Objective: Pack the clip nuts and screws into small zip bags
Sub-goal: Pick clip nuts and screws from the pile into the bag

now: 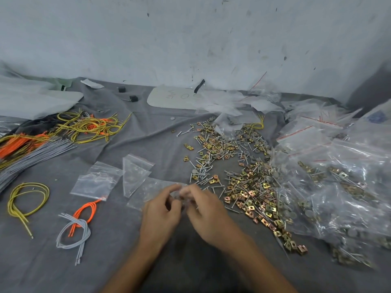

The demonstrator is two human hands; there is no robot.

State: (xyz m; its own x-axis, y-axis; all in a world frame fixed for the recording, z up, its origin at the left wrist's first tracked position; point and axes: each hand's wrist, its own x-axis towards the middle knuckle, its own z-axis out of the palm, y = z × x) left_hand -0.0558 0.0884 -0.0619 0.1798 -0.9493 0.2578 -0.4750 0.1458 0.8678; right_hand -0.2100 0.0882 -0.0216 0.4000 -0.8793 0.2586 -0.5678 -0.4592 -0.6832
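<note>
Both hands meet at the near centre of the worktop, over a rumpled grey cloth [127, 240]. The left hand [163, 205] and right hand [203, 206] face each other with their fingers [169, 192] curled inward, pinching what looks like a small clear plastic zip bag [181, 195] between them. Motion blur hides the bag's mouth, so I cannot tell whether it is open or sealed, or what is inside. The bag is held just above the cloth, its long axis roughly left to right across the two grips. The key relation: the loose heap of brass-coloured square clip nuts [249, 195] and silver screws [203, 172] lies to the right of the hands and a little farther off, its nearest edge just beside the right hand. The right hand is plainly the nearer one for picking, and my guess is the left would hold the bag while the right reaches. The screws lie at all angles, with no common axis, so each pick needs its own approach. Empty flat clear zip bags [96, 179] lie to the left and farther back, near the left hand. Filled clear bags of hardware [338, 187] are stacked at the far right, beyond the heap. A loop of yellow cord [27, 199] lies well apart at the near left.
</note>
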